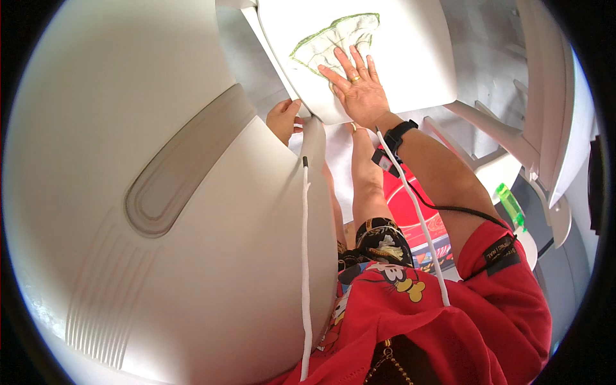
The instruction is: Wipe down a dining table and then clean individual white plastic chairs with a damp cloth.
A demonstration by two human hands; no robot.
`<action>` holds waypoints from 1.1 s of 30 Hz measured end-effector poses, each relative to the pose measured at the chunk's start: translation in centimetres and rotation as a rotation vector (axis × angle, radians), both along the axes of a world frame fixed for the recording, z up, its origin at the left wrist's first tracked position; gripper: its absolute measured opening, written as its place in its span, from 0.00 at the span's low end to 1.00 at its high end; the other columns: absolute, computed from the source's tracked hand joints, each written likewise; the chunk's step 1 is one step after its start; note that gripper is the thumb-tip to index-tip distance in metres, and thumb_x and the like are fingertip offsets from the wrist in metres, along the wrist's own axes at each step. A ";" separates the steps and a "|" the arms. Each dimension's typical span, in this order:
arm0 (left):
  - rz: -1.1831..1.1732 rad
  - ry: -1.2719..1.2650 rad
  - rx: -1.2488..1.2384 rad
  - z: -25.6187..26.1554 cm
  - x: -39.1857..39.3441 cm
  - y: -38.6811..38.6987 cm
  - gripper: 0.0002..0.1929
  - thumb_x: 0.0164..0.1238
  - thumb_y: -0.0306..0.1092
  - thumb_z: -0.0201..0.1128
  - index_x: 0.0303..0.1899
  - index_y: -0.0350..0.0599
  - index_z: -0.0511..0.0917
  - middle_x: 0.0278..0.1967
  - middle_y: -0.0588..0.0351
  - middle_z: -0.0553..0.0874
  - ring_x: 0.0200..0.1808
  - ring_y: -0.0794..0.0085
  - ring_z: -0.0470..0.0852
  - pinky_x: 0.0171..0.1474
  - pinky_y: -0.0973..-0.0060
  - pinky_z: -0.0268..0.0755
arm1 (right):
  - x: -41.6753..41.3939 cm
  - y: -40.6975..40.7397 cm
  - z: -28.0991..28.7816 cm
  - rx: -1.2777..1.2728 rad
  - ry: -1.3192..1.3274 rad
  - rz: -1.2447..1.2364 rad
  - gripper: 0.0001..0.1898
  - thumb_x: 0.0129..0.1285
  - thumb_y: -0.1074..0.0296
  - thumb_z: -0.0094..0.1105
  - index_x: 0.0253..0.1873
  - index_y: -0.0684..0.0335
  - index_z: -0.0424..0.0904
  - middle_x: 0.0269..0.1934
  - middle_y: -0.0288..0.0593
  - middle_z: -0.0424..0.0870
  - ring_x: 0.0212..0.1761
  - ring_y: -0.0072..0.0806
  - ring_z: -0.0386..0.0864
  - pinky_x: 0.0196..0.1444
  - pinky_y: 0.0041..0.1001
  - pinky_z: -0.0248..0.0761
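My right hand point(363, 91) lies flat with its fingers spread, pressing a white cloth point(337, 41) with green edging. The cloth is bunched and creased on a brightly lit white plastic seat panel point(414, 62). At the near left corner of that panel is my left hand point(284, 120). Its thumb and fingers close around the panel's edge, and some of the fingers are hidden. A large pale plastic panel point(231, 202) fills the left of the view, partly in front of my left forearm. A long grey-brown slot point(185, 168) crosses it, and ribbed lines mark its lower part.
White plastic chair parts point(486, 125) stand at the right, near a bright green plastic object point(511, 204). A red printed box point(409, 202) lies beside my legs. Two white cords point(306, 250) hang in front of me, and a black cable point(462, 209) runs along my right arm.
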State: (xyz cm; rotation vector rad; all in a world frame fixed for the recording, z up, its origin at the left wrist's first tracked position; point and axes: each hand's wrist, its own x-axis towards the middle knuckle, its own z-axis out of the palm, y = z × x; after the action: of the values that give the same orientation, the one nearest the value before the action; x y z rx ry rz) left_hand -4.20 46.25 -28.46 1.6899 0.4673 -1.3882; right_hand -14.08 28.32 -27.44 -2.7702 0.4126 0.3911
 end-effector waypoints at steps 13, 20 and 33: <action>0.002 0.004 0.004 0.4 0.1 -0.1 0.21 0.68 0.42 0.59 0.56 0.38 0.76 0.43 0.57 0.83 0.35 0.75 0.80 0.39 0.74 0.74 | -0.1 -0.1 -0.2 0.012 -0.059 -0.006 0.25 0.72 0.59 0.46 0.71 0.28 0.59 0.77 0.35 0.48 0.79 0.40 0.42 0.78 0.47 0.35; -0.009 0.042 -0.015 0.9 0.3 -0.3 0.21 0.67 0.43 0.60 0.56 0.39 0.77 0.43 0.57 0.84 0.35 0.75 0.81 0.40 0.74 0.74 | -0.3 0.0 -0.3 0.019 -0.042 -0.021 0.25 0.72 0.60 0.46 0.71 0.28 0.59 0.77 0.35 0.48 0.79 0.40 0.41 0.78 0.47 0.34; -0.009 0.065 -0.021 0.8 0.3 0.0 0.22 0.67 0.44 0.60 0.56 0.41 0.77 0.43 0.59 0.83 0.36 0.74 0.81 0.42 0.74 0.75 | -0.1 0.1 0.0 0.037 -0.081 -0.032 0.25 0.71 0.60 0.49 0.70 0.29 0.61 0.77 0.35 0.49 0.79 0.41 0.42 0.77 0.48 0.37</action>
State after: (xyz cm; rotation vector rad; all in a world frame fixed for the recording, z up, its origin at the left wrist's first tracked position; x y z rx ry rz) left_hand -3.88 46.27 -27.71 1.6362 0.4801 -1.4531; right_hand -14.17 28.42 -27.46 -2.7292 0.4243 0.2746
